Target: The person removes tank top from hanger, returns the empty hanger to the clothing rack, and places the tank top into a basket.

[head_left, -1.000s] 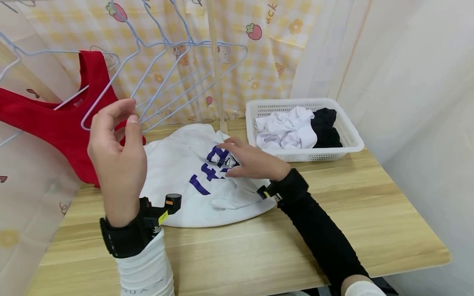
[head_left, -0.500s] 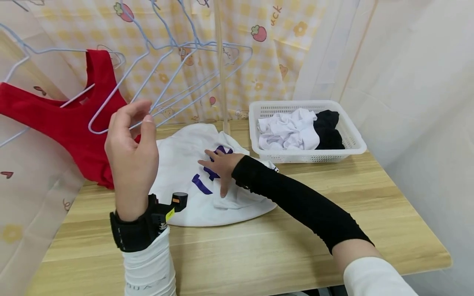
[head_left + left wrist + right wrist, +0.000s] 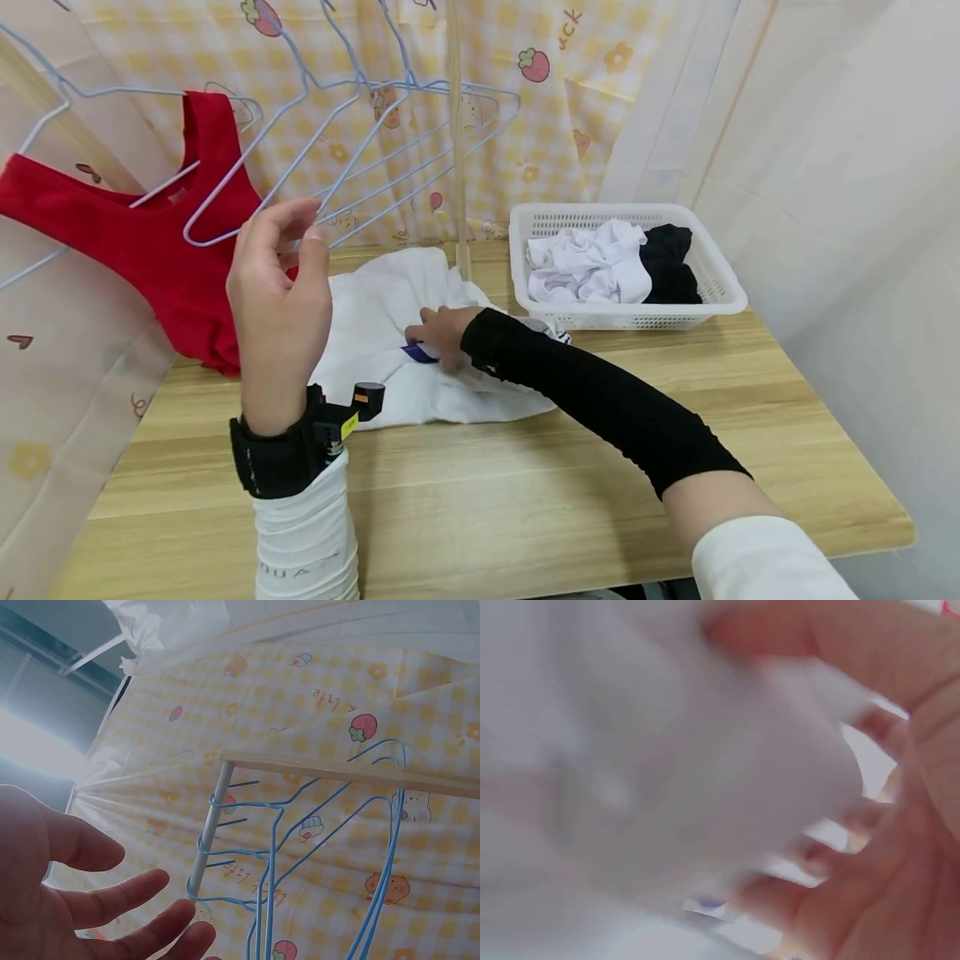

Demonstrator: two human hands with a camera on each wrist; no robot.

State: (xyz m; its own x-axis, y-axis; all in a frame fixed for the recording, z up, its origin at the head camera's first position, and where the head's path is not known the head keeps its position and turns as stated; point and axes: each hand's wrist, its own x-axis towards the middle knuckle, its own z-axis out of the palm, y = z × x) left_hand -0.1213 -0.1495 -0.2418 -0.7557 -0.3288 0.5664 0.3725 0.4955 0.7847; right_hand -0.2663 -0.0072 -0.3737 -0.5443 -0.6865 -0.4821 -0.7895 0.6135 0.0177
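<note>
A crumpled white shirt (image 3: 375,292) with purple lettering lies on the table. My right hand (image 3: 444,333) grips a fold of it, covering most of the print. In the right wrist view, blurred white cloth (image 3: 705,765) fills the space between the thumb and fingers of the right hand (image 3: 885,862). My left hand (image 3: 281,308) is raised above the table's left part, fingers loosely bent and holding nothing. Behind it hang several light blue hangers (image 3: 360,150); in the left wrist view these hangers (image 3: 270,855) are beyond the fingertips of the left hand (image 3: 90,900).
A red tank top (image 3: 172,242) hangs on a hanger at the left. The white plastic basket (image 3: 630,315) at the back right holds white clothing (image 3: 588,262) and black clothing (image 3: 670,265). A wooden upright (image 3: 459,167) stands behind the shirt, before a patterned curtain.
My right hand first reached left over the print with spread fingers, then gathered the cloth. The shirt's near edge drew back from the table's front. My left hand appears slightly farther right.
</note>
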